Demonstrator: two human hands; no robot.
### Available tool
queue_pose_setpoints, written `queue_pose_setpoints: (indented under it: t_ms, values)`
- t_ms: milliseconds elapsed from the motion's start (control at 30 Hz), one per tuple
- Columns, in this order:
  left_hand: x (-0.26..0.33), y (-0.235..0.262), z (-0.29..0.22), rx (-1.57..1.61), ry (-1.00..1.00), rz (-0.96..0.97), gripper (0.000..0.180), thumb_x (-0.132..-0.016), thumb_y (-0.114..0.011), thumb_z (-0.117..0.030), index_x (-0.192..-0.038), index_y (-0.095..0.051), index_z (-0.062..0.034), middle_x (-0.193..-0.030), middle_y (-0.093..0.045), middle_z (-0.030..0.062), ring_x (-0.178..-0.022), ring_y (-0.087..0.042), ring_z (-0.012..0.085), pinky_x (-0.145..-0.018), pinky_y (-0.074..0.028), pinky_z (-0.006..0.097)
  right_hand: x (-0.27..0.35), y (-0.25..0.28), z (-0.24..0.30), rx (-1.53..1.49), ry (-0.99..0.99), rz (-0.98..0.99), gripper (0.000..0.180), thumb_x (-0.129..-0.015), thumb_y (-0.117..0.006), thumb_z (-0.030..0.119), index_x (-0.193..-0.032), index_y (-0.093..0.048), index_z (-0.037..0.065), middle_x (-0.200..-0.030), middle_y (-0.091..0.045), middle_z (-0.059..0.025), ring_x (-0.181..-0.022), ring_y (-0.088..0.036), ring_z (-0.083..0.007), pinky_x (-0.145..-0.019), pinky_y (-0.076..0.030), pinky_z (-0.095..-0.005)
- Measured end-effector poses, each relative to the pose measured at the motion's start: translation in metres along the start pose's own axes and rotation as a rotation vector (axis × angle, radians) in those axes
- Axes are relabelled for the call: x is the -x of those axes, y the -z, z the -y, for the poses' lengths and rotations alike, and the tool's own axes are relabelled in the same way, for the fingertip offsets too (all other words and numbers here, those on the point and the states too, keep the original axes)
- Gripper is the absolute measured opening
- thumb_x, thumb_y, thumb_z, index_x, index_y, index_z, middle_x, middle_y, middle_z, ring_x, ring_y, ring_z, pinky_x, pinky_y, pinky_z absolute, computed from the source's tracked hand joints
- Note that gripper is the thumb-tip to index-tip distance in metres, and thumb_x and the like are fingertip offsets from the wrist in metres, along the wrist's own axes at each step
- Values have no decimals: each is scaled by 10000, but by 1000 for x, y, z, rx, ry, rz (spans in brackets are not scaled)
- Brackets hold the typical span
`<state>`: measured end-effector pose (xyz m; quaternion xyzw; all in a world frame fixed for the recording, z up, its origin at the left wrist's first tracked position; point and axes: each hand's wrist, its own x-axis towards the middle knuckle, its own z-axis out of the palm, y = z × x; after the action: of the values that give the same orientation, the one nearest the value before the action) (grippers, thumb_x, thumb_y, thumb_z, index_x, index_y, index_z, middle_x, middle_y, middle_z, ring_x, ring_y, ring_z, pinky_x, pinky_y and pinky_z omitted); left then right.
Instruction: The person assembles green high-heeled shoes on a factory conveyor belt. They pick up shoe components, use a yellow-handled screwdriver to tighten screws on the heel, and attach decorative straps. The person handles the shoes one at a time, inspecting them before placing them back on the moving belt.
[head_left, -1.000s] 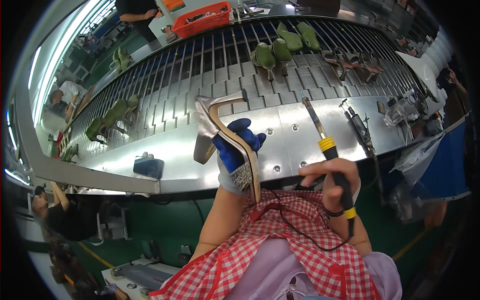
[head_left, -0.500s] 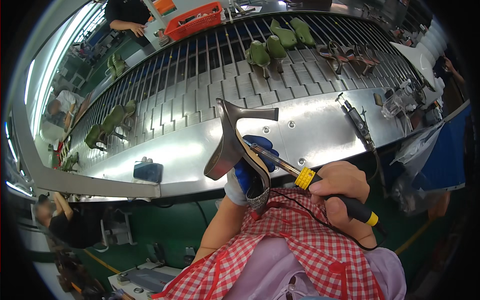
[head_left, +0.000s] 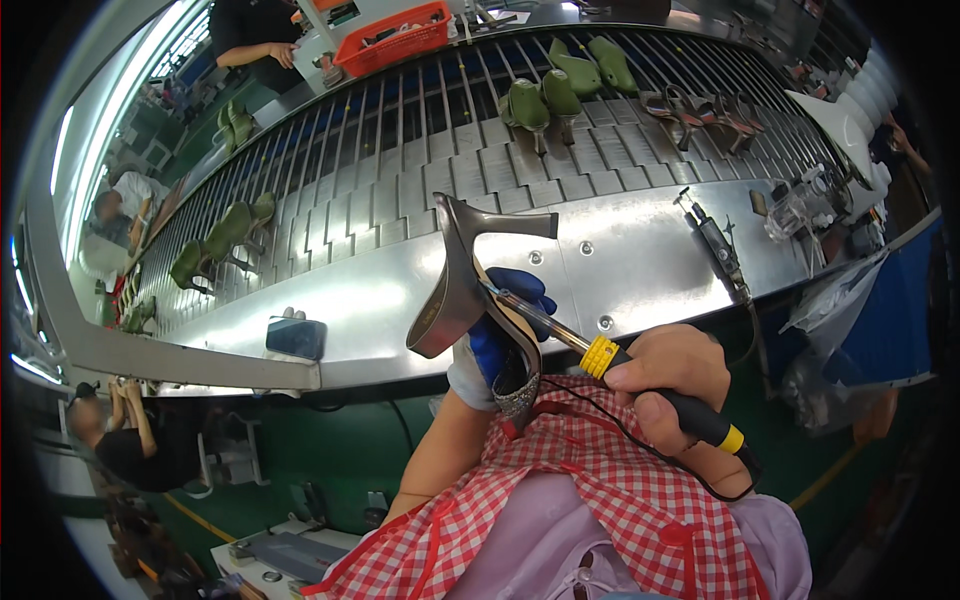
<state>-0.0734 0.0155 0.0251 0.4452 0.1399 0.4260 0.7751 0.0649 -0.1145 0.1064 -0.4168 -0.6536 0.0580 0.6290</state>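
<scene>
The shoe (head_left: 452, 292), a brown high heel, is held up in front of the table (head_left: 640, 250) at its near edge, heel pointing right, toe down. The left hand (head_left: 488, 352), in a blue glove, is clamped on its sole. From here I can't quite tell whether the yellow-and-black tool (head_left: 602, 356) touches the shoe with its tip. The bare right hand (head_left: 675, 375) is wrapped around its handle. Farther right, a thin gadget (head_left: 718, 245) lies by the table's near edge.

Green lasts (head_left: 575, 72), sandals (head_left: 688, 116) on slatted conveyor (head_left: 400, 165)
</scene>
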Motion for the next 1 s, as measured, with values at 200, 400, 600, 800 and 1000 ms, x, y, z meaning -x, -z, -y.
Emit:
queue_pose_setpoints:
  t_ms: [200,400,600,800,1000]
  values:
    - [-13,11,-10,-80,-134,42,638,-918,-427,-624,-1036,-553,-10,-657,-530,32,-632,-530,165,-816,-466,375,3,3,7,40,-4,86,235,-667,-614,103,-878,-700,45,-571,-585,-47,-441,-553,-191,-444,-447,-292]
    - [-16,28,-19,-105,-162,-61,669,-889,-436,-660,-1049,-550,-21,-685,-544,50,-638,-537,184,-820,-476,387,14,4,8,8,-32,104,231,-659,-611,102,-864,-701,45,-550,-570,-39,-432,-543,-189,-438,-438,-291]
    - [-16,38,-26,-89,-120,-124,740,-841,-496,-703,-1082,-533,-4,-736,-582,76,-667,-558,185,-848,-488,390,16,9,9,17,-31,80,190,-696,-609,86,-865,-686,42,-578,-594,-53,-478,-585,-206,-479,-472,-299]
    - [-22,61,-16,-149,-95,-228,547,-933,-428,-541,-1041,-565,-22,-663,-564,69,-627,-543,202,-827,-477,422,31,5,-47,494,-194,-46,364,-721,-678,-44,-1063,-646,80,-859,-664,-107,-719,-661,-268,-638,-523,-317]
    - [-6,94,-11,-129,18,-261,628,-894,-494,-592,-1056,-559,11,-679,-558,65,-657,-562,199,-812,-490,412,92,34,-140,904,-434,279,407,-787,-571,29,-1143,-628,216,-952,-621,-39,-840,-614,-244,-697,-515,-362]
